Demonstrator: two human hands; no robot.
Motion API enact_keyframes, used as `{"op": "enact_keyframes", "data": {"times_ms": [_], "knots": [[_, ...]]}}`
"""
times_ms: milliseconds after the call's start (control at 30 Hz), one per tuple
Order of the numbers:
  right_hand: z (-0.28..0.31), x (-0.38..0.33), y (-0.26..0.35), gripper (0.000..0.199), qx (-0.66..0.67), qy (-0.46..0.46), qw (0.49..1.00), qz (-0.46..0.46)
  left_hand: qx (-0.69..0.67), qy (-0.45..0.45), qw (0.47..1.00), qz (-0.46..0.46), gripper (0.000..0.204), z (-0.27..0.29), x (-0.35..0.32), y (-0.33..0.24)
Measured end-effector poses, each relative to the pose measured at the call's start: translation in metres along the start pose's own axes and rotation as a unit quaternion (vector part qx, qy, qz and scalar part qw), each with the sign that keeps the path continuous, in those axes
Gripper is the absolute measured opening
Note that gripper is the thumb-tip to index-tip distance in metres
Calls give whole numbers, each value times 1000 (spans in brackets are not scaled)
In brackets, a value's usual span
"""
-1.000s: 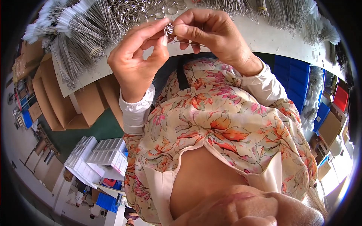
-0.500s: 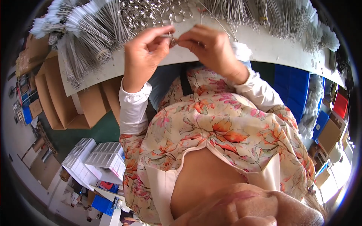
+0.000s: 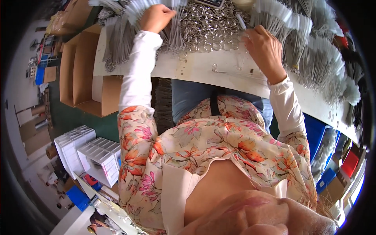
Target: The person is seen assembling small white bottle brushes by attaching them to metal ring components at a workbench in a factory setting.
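Observation:
My left hand (image 3: 156, 18) reaches over bundles of thin wire brushes (image 3: 174, 31) with whitish ends, at the far left of the worktable. Its fingers and thumb are pinched together; what lies between them is too small to make out. At the right edge of a heap of shiny metal rings (image 3: 211, 25) is my right hand (image 3: 265, 51), its fingers curled and fingertips close together. Whether it grips a ring is hidden. Below its fingertips, a thin wire with a loop (image 3: 214, 68) lies on the white tabletop (image 3: 168, 69).
More brush bundles (image 3: 319, 58) cover the table's right side. A dark device (image 3: 211, 3) stands behind the rings. Open cardboard boxes (image 3: 88, 66) sit at the left, above white drawer units (image 3: 100, 156). Blue bins (image 3: 314, 133) are below the table's right end.
My hands were together in front of me, working on a small metal piece. Now they are apart: the left over the brushes, the right beside the rings. The view has shifted too.

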State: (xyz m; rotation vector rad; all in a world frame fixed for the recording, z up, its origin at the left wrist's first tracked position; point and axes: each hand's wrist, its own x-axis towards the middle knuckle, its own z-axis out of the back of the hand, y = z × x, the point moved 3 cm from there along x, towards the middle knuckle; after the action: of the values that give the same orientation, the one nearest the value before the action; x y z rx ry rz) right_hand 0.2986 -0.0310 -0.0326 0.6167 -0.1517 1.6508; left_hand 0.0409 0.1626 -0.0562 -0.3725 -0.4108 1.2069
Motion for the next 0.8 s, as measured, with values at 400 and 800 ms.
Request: {"op": "enact_keyframes", "data": {"times_ms": [400, 800], "knots": [[23, 28, -53, 25, 176, -6, 967, -186, -486, -174, 856, -43, 22, 74, -21, -38], [112, -64, -219, 16, 254, -253, 869, -342, 2, -44, 999, 21, 21, 69, -45, 198]]}}
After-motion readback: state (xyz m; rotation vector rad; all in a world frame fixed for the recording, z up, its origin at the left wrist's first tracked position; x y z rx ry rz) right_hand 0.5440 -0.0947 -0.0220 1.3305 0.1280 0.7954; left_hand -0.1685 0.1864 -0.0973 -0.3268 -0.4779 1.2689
